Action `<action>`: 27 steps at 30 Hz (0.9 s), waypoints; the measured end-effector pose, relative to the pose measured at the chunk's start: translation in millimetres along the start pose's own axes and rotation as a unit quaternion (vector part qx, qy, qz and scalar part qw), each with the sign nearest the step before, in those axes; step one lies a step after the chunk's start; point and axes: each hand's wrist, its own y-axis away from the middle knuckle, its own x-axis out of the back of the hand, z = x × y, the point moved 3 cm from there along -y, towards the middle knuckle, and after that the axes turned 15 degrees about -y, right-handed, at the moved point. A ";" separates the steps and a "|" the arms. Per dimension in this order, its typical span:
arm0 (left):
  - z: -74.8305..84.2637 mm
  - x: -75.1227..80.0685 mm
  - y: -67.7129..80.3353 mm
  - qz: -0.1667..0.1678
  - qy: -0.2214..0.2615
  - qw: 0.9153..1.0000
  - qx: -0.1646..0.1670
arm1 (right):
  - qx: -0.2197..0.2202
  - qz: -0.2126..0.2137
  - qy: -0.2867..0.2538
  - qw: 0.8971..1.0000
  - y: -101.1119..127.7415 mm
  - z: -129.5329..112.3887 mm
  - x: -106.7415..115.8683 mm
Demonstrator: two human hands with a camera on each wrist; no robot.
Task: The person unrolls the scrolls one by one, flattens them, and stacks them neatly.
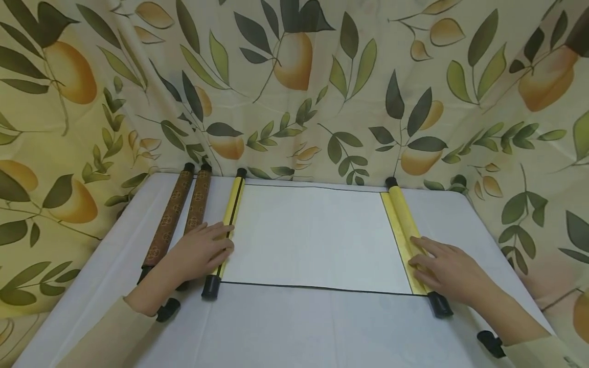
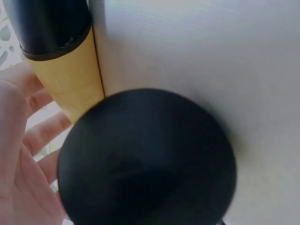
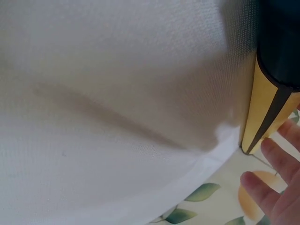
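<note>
**Blank scroll lies unrolled between two flat hands**

A hanging scroll point(image 1: 313, 237) lies open on the white table point(image 1: 294, 332), its blank white sheet edged by a thin black line and taking up the middle of the tabletop. Its left roller point(image 1: 228, 230), yellow with black end caps, runs from about 12 o'clock at the far edge down toward 6 o'clock at the near edge, slightly tilted. Its right roller point(image 1: 409, 235), also yellow with black caps, borders the sheet at 3 o'clock.

The left hand point(image 1: 200, 251) rests on the left roller near its lower end, fingers straight and spread, gripping nothing. In the left wrist view the fingers point(image 2: 44, 133) lie beside the yellow roller point(image 2: 70, 79), with a blurred black round shape point(image 2: 145, 159) filling the foreground; what it is I cannot tell. The right hand point(image 1: 444, 268) lies flat on the right roller near its lower end, fingers extended, pressing rather than clutching. The right wrist view shows the fingertips point(image 3: 269, 154) just beside the roller's yellow and black end point(image 3: 265, 112).

At 9 o'clock from the open scroll, two rolled-up scrolls point(image 1: 181, 214) in brown patterned cloth lie side by side, close to the left roller and partly under the left forearm. A cloth backdrop point(image 1: 294, 87) printed with leaves and orange fruit hangs behind and around the table.
</note>
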 end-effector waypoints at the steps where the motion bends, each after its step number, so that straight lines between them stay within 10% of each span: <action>1: -1.0 0.7 0.5 0.002 -0.002 1.000 0.001 | -0.001 -0.002 0.000 1.000 -0.1 0.4 0.0; 27: -14.7 4.7 17.7 0.047 -0.035 0.998 -0.005 | -0.020 -0.007 -0.010 1.000 -1.9 1.5 -0.3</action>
